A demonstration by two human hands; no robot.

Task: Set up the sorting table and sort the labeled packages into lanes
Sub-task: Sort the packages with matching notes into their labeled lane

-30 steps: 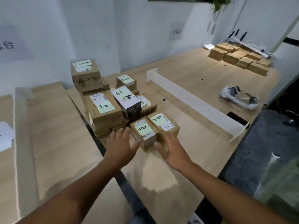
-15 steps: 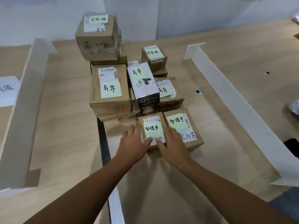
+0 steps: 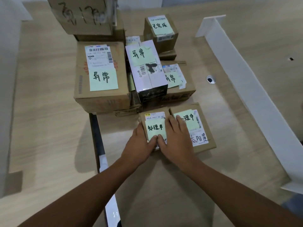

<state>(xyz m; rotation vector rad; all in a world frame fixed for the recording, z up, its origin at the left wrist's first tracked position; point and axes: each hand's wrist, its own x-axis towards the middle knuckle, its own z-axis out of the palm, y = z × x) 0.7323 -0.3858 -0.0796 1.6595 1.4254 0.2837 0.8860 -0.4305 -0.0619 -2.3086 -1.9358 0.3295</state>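
A small cardboard package point(image 3: 155, 125) with a green sticky note lies on the wooden table point(image 3: 49, 128) at the front of a pile. My left hand point(image 3: 139, 147) grips its left side and my right hand point(image 3: 177, 141) grips its right side, thumbs meeting on its near edge. Touching it on the right is a second small package point(image 3: 199, 128) with a green note; my right fingers cover part of that note. Behind them sit a big box point(image 3: 101, 76), a white box point(image 3: 146, 66) and a low box point(image 3: 177, 82), each with a green note.
A long white divider point(image 3: 255, 89) runs along the right, another white divider point(image 3: 6, 79) along the left. A tall cardboard box point(image 3: 85, 15) and a small noted box point(image 3: 161, 32) stand at the back. A dark gap point(image 3: 98, 145) splits the tabletops.
Both hands closed in from beside the small package to hold its two sides, thumbs now touching. The view came nearer and tilted further down onto the pile.
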